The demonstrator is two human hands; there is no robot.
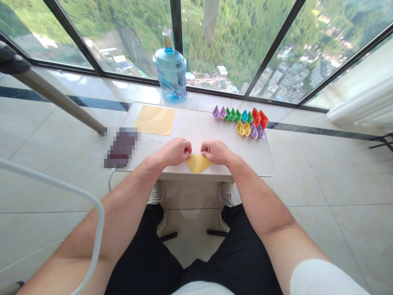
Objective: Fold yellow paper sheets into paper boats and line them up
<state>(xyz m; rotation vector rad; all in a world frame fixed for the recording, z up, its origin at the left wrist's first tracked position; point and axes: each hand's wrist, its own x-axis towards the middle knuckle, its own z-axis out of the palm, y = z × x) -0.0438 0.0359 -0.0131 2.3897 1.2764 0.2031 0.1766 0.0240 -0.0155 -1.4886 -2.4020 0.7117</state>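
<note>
A folded piece of yellow paper lies between my hands near the front edge of the white table. Its creased shape points toward me, with a fold line down the middle. My left hand pinches its upper left corner with curled fingers. At the upper right corner, my right hand holds it in the same way. Part of the paper's upper edge is hidden by my fingertips. Flat at the back left of the table rests a sheet of yellow paper.
Several folded paper boats in purple, green, blue, red and yellow stand at the table's back right. A blurred-out phone with a cable is at the left edge. Behind the table stands a blue water jug by the windows. A pole slants in from the left.
</note>
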